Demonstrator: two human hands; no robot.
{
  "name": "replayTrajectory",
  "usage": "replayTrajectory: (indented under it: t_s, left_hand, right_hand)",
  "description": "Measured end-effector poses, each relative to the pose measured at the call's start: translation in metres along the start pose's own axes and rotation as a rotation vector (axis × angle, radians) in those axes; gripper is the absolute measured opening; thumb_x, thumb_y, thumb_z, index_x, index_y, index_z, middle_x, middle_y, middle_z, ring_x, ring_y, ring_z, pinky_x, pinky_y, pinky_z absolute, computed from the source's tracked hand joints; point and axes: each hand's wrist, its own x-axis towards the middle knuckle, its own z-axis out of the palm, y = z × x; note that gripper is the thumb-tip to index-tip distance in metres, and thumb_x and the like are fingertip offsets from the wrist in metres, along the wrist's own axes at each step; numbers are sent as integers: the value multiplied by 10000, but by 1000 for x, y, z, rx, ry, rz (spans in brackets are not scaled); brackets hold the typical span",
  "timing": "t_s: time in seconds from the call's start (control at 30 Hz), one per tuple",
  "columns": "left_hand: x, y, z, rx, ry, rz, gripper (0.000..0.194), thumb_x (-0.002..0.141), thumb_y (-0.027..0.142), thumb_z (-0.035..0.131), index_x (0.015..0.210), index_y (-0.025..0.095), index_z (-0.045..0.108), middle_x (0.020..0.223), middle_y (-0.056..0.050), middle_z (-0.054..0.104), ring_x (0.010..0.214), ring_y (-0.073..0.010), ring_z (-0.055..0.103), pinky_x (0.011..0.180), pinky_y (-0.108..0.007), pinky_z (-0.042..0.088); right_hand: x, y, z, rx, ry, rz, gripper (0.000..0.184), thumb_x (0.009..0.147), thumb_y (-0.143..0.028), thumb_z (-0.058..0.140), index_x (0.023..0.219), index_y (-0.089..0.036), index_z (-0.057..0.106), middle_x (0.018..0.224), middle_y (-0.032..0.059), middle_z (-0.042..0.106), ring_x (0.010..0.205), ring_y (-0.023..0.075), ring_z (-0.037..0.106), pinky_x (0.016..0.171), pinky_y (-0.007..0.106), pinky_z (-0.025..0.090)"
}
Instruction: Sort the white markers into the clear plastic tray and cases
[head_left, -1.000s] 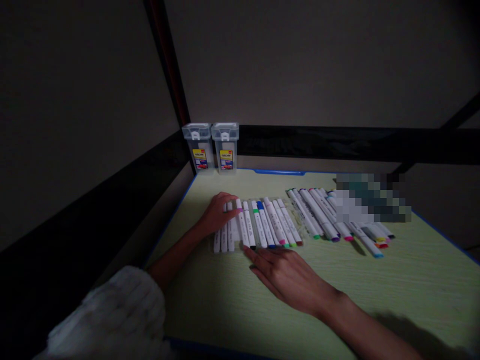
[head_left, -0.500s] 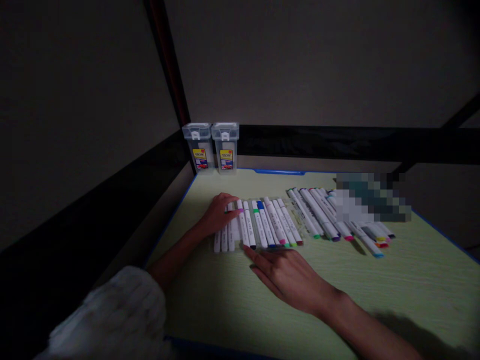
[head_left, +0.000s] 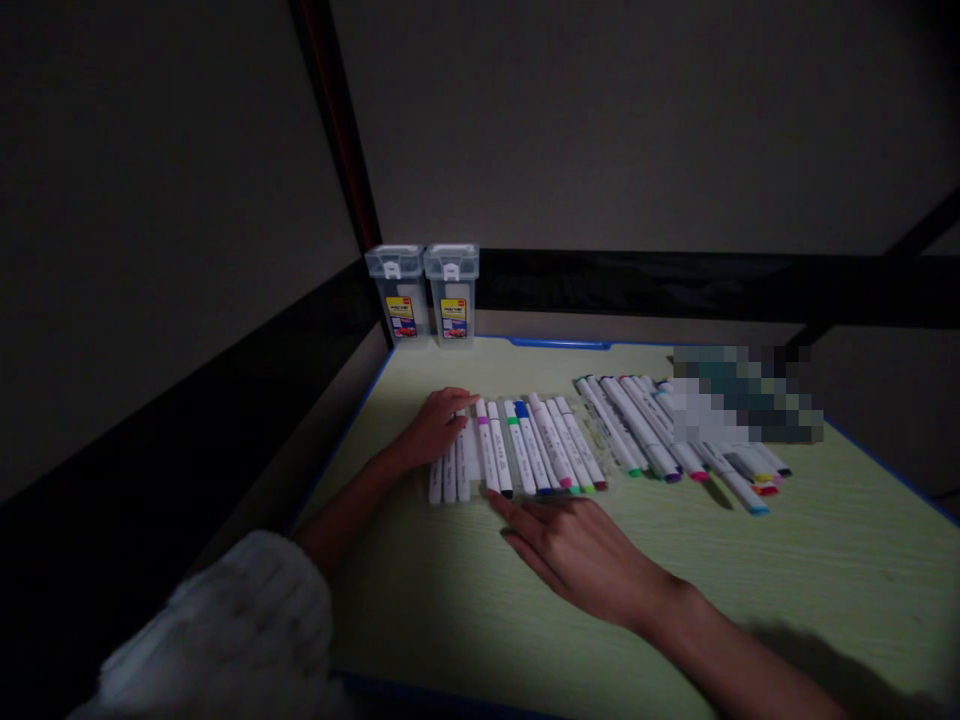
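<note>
White markers with coloured ends lie side by side in a row on a clear plastic sheet. My left hand (head_left: 439, 425) rests over the upper ends of the leftmost markers (head_left: 449, 475) and hides their tops. Its index finger reaches to the top of a purple-banded marker (head_left: 486, 450), and the thumb is apart from that finger. At the lower end of the same marker, the outstretched index fingertip of my right hand (head_left: 574, 545) touches or nearly touches it. Beside it lie a black-tipped marker (head_left: 500, 455) and a green-banded marker (head_left: 517, 450). Neither hand grips anything.
More markers (head_left: 630, 430) lie in a looser group to the right, some overlapping. A blurred-out object (head_left: 750, 390) covers part of them. Two clear lidded boxes (head_left: 452, 300) stand at the back left corner. The pale green table (head_left: 450, 600) has a blue edge.
My left thumb has drawn back left from the purple-banded marker, uncovering its band. My right hand has stayed in place.
</note>
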Motion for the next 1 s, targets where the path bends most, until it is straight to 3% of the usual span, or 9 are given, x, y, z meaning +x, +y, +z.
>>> replayTrajectory:
  t_s: [1.0]
  left_hand:
    - [0, 6, 4, 310, -71, -34, 423, 743, 75, 338, 1112, 111, 542, 1169, -115, 492, 1118, -193, 413, 990, -370, 315]
  right_hand:
    - [1, 2, -1, 120, -18, 85, 436, 863, -222, 386, 1294, -154, 390, 990, 88, 654, 812, 255, 619, 652, 386, 456]
